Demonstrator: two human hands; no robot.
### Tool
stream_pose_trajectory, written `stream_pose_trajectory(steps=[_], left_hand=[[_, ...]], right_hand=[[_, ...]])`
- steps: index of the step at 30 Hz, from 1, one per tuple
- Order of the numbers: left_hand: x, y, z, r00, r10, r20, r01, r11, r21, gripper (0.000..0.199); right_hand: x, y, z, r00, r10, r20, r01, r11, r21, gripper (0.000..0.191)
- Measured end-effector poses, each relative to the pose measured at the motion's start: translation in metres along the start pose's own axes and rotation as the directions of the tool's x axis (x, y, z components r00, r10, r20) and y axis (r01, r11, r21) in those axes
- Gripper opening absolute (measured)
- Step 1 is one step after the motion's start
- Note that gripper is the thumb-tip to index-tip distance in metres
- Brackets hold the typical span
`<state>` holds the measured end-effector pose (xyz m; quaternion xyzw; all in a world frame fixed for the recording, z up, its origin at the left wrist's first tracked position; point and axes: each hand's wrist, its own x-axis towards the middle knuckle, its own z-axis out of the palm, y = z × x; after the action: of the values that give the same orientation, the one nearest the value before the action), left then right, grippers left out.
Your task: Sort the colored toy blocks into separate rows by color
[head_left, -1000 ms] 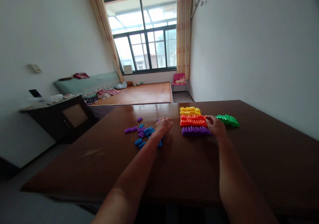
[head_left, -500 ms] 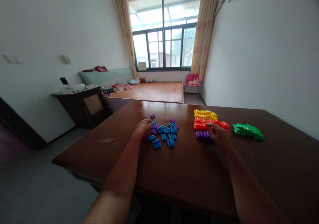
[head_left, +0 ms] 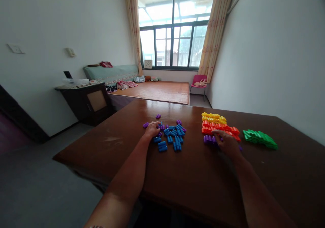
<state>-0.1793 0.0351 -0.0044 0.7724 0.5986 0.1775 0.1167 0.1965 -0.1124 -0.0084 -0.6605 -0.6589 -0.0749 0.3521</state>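
My left hand [head_left: 152,130] reaches over the left side of a loose pile, its fingers curled down on a purple plastic block [head_left: 162,127]. Ribbed blue plastic blocks [head_left: 173,132] lie scattered to the right of it, mixed with some purple ones. A single purple block [head_left: 146,125] rests just left of the hand. My right hand [head_left: 225,141] is closed at a row of purple blocks [head_left: 209,139], fingertips against it and covering part of it. Directly behind that row stand orange-red blocks [head_left: 219,128], then yellow blocks [head_left: 214,117].
Green blocks [head_left: 259,138] form a group on the right of the brown table [head_left: 193,177]. Beyond the table are a bed [head_left: 162,90], a pink chair [head_left: 198,80] and a dark cabinet [head_left: 83,103].
A purple block now lies left of my left hand, where none lay before. That hand has shifted slightly over the pile. My right hand stays by the purple row. The view has turned a little.
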Motion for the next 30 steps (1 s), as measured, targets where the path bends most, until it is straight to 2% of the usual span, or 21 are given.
stream_pose_trajectory(steps=[3, 8, 13, 20, 22, 27, 28, 30], left_hand=[[-0.003, 0.005, 0.003, 1.0, 0.0, -0.024, 0.001, 0.999, 0.04, 0.026], [-0.007, 0.015, 0.005, 0.998, 0.009, -0.063, -0.002, 0.994, 0.107, 0.031], [-0.005, 0.012, 0.002, 0.999, -0.047, -0.026, 0.048, 0.998, 0.042, 0.034], [0.0, 0.005, 0.004, 0.999, 0.044, -0.022, -0.045, 0.999, -0.031, 0.051], [0.001, 0.004, 0.002, 0.999, 0.048, -0.025, -0.05, 0.996, -0.08, 0.049], [0.001, -0.009, -0.016, 0.987, -0.012, -0.162, -0.037, 0.954, -0.296, 0.03], [0.0, -0.012, -0.019, 0.989, -0.007, -0.15, -0.044, 0.941, -0.335, 0.026], [-0.003, -0.017, -0.025, 0.997, 0.05, -0.055, -0.068, 0.915, -0.397, 0.023]], right_hand=[[0.0, -0.002, 0.0, 1.0, -0.007, 0.012, 0.007, 1.0, 0.0, 0.031], [-0.001, -0.004, 0.0, 0.999, -0.01, 0.048, 0.01, 1.0, -0.004, 0.03], [-0.001, -0.002, 0.003, 0.998, -0.01, 0.059, 0.01, 1.0, -0.002, 0.031], [-0.002, -0.003, 0.002, 0.998, -0.011, 0.06, 0.01, 1.0, 0.01, 0.031], [-0.001, -0.004, 0.0, 0.999, -0.012, 0.042, 0.012, 1.0, 0.0, 0.031], [0.0, -0.007, -0.006, 0.996, 0.053, -0.077, -0.056, 0.997, -0.046, 0.032], [0.0, -0.007, -0.007, 0.993, 0.068, -0.092, -0.073, 0.996, -0.047, 0.032], [0.0, -0.007, -0.008, 0.991, 0.083, -0.101, -0.088, 0.995, -0.042, 0.033]])
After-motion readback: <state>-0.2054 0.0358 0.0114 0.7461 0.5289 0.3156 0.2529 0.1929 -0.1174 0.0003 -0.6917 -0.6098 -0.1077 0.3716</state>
